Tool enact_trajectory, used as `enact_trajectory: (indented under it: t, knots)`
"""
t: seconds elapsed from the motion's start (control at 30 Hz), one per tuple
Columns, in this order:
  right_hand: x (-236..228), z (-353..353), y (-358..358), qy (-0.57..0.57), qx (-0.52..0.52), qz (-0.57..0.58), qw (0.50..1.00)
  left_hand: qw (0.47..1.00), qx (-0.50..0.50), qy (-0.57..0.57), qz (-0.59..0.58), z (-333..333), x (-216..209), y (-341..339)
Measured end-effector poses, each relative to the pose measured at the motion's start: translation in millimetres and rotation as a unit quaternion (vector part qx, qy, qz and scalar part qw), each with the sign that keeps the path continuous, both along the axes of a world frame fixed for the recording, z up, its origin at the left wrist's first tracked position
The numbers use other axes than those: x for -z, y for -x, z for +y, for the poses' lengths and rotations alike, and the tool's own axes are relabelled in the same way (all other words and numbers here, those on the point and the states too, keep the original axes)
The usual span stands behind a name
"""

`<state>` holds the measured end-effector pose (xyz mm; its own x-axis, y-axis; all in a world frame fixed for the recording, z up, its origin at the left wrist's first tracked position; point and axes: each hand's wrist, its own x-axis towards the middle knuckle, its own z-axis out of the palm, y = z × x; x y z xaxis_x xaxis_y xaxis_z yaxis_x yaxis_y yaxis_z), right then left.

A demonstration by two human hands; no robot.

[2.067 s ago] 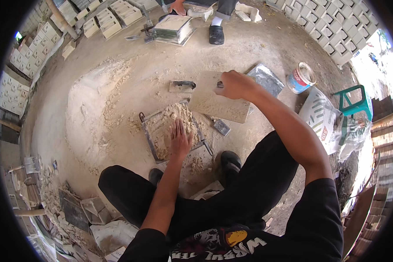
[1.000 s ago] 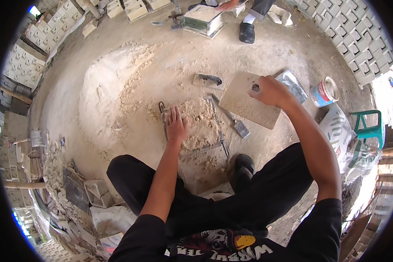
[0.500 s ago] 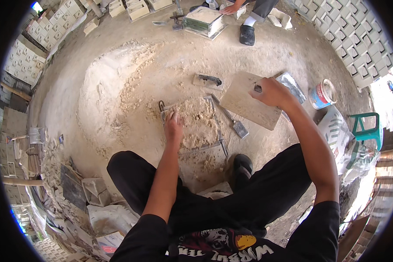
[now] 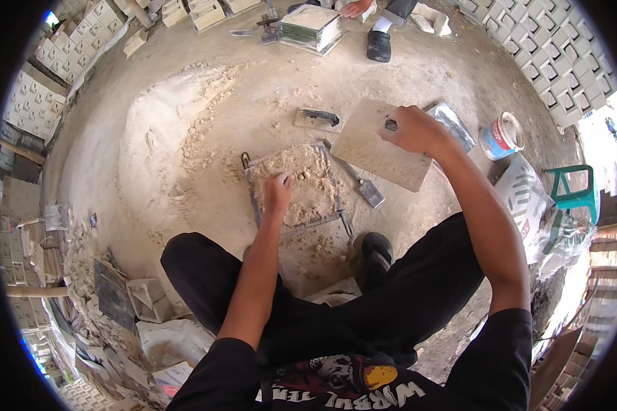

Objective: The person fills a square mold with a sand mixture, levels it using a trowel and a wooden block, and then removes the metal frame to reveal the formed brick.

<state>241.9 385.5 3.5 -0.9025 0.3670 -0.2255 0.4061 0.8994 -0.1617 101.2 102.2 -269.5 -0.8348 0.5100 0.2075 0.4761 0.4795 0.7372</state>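
Observation:
A rectangular metal mould [image 4: 255,205] with looped handles lies on the ground before me, heaped with damp, sandy mix [image 4: 312,195]. My left hand [image 4: 277,195] is at the left part of the heap, its fingers curled in; whatever they hold, if anything, is hidden. Off to the right, my right hand [image 4: 415,130] grips a flat, sand-dusted board [image 4: 367,151] by its dark handle and holds it tilted. Between mould and board lies a small flat-bladed scraper [image 4: 371,193]. A float with a dark handle [image 4: 319,118] rests beyond the mould.
Loose sandy mix [image 4: 158,130] is piled at the left. A shiny metal box-like piece [image 4: 451,125], a bucket [image 4: 502,135] and a green stool [image 4: 572,188] stand to the right. Beyond, another person's shoe [image 4: 379,46] is near a block mould [image 4: 310,29].
My left hand has moved from the mould's left edge inward over the mix, and its fingers have curled. The right hand still holds the board; the whole view has shifted slightly.

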Motion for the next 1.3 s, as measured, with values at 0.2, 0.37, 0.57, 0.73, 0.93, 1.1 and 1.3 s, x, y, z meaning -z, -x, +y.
enact_trajectory:
  t: [0.2, 0.37, 0.57, 0.73, 0.93, 1.1, 1.3]
  knots:
    - [0.1, -5.9, -5.7, 0.016, -0.010, -0.002, 1.000, 0.992, -0.053, -0.097, -0.053, 7.2, -0.4, -1.4]
    - [-3.2, -7.7, -10.2, 0.008, -0.007, -0.006, 1.000, 0.998, -0.047, -0.051, -0.002, 14.9, -7.6, -1.5]
    - [-3.2, -3.5, -15.1, 0.001, 0.015, -0.012, 1.000, 0.986, 0.010, 0.128, 0.108, 23.8, -2.2, -15.5]
    - [-7.8, -8.4, -14.2, 0.010, 0.006, -0.016, 1.000, 0.941, 0.072, 0.266, 0.194, 47.2, 26.8, -54.9]
    - [-1.7, -6.8, -25.2, -0.001, 0.018, -0.018, 1.000, 0.959, 0.123, 0.192, 0.169, 73.7, 16.5, -61.0]
    - [-2.2, -11.1, -33.6, -0.001, 0.015, -0.021, 1.000, 0.947, 0.163, 0.204, 0.187, 68.6, 19.6, -45.0]
    - [2.3, -0.2, -40.1, -0.013, -0.008, -0.015, 1.000, 0.928, 0.223, 0.204, 0.220, 57.3, 19.1, -77.7]
